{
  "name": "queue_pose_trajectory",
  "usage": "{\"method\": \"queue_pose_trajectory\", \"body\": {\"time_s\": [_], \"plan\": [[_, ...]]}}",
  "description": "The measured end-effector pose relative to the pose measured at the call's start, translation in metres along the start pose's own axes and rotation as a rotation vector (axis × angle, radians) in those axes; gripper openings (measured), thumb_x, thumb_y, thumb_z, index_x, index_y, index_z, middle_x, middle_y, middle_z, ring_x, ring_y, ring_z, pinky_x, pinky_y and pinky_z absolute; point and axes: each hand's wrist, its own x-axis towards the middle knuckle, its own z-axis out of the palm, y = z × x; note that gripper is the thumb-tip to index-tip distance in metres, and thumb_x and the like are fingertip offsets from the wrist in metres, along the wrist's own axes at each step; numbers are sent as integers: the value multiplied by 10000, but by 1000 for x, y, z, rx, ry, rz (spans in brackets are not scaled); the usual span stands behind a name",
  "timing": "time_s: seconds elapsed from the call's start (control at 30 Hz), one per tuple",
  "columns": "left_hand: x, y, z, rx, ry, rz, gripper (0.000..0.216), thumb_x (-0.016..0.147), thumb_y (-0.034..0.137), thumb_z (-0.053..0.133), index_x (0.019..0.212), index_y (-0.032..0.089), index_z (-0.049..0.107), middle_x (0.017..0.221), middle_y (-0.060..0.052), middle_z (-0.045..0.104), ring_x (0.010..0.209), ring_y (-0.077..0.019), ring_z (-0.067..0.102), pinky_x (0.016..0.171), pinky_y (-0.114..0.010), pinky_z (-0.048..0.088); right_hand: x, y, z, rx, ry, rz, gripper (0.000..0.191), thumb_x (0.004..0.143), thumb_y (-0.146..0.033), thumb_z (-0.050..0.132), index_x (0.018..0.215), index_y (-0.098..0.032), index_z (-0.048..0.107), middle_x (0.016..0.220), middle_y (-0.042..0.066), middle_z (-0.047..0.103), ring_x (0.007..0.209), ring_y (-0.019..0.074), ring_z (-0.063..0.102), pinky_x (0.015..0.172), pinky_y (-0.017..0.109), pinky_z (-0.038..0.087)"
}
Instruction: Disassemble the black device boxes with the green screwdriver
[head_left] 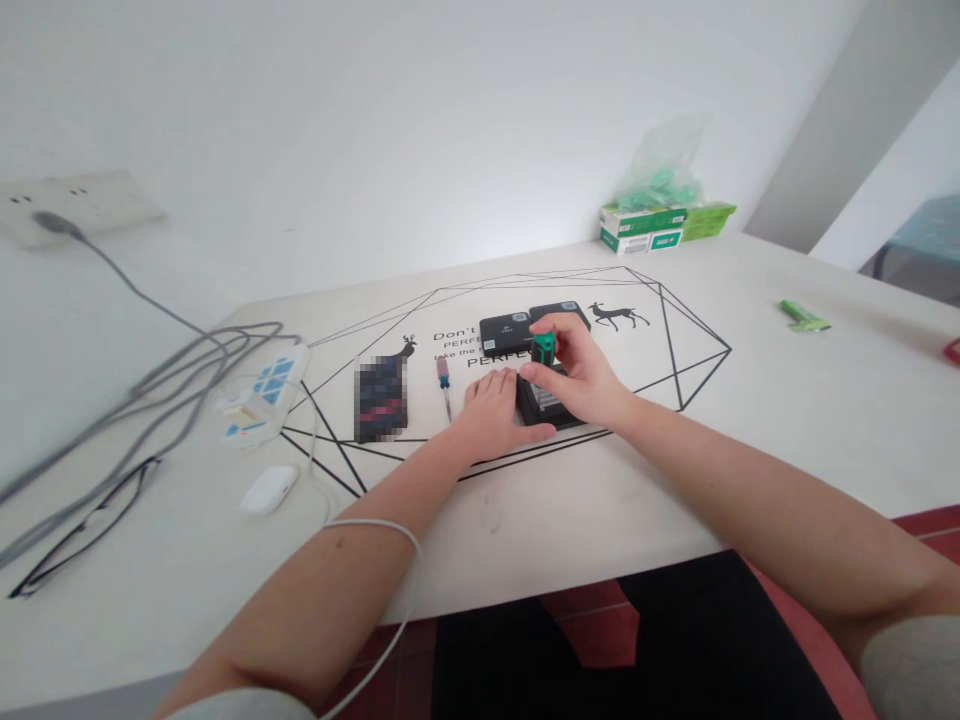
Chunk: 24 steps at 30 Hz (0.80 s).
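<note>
A screwdriver with a green and black handle (543,349) stands nearly upright in my right hand (581,375), its handle pinched between thumb and fingers. Beneath it lies a flat black device (531,408) with a pale label on top; my hand hides part of it, and the screwdriver's tip is hard to make out. My left hand (493,415) rests flat at the device's left side, fingers stretched out and thumb along its near edge. Just behind are a black box (504,334) with a small label and a similar black box (556,306), partly covered by my right hand.
Left of my hands lie a second screwdriver (443,378) and a pixelated dark item (381,398). Further left are a white case (269,489), glasses (90,525), a power strip (266,393) and grey cables (180,385). Green-white boxes (643,230) stand against the wall; a green object (804,316) lies right.
</note>
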Motion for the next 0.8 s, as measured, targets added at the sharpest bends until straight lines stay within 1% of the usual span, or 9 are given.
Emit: {"method": "queue_pose_trajectory", "body": {"time_s": [0.1,0.17,0.23,0.3,0.4,0.53,0.6,0.7,0.8], "plan": [[0,0,-1,-6,7,4,1077,812,851,536,1574,124,311,1634,-247,382,1535,-433,326,1232,-580,258,-1,-4,0,66,-43,21,407,940,-495,714,1290,-313,616,1162,55,587,934,179,588,790,348,583],[-1,2,-3,1,5,7,1039,823,837,531,1553,125,333,1620,-246,398,1527,-425,340,1229,-580,267,-1,-9,-1,139,-79,54,343,1010,-495,601,1303,-319,637,1280,70,607,1084,206,622,876,379,600],[-1,4,-4,12,2,6,1001,831,819,534,1535,130,356,1599,-244,424,1514,-422,359,1222,-577,281,0,-12,0,224,-94,112,319,1055,-495,504,1278,-323,653,1334,64,627,1127,212,652,951,419,599],[-1,5,-5,17,3,0,997,831,811,541,1535,129,359,1588,-245,438,1505,-421,370,1221,-568,285,0,-12,1,268,-90,150,298,1048,-503,520,1247,-322,649,1303,59,644,1037,196,682,936,424,605],[-1,4,-4,6,-6,-16,1039,828,813,544,1570,124,311,1626,-249,391,1527,-427,338,1229,-566,266,0,-7,4,212,-27,109,317,947,-497,706,1191,-314,619,1160,41,624,904,166,631,795,351,592],[-1,3,-2,-4,-6,-8,1064,820,829,541,1589,138,290,1658,-236,353,1542,-434,307,1236,-564,245,-1,-3,3,134,13,85,421,850,-480,822,1157,-316,586,1125,29,574,864,155,570,703,306,550],[-1,3,-2,2,2,-3,1053,819,827,544,1577,133,311,1641,-241,375,1532,-436,324,1232,-563,253,-2,-4,1,165,-34,99,404,887,-494,778,1200,-322,590,1156,45,599,908,173,605,744,327,568],[-1,4,-4,12,3,-6,1005,833,808,539,1550,131,346,1599,-248,426,1507,-441,362,1213,-569,281,-2,-8,0,300,-148,165,312,1009,-496,602,1267,-322,586,1070,46,657,988,201,664,862,384,590],[-1,5,-6,12,0,7,993,841,799,533,1547,128,345,1591,-249,435,1497,-438,377,1208,-575,288,-3,-7,0,315,-158,165,299,1043,-488,536,1283,-316,586,1028,35,652,952,188,665,890,401,590]]}}
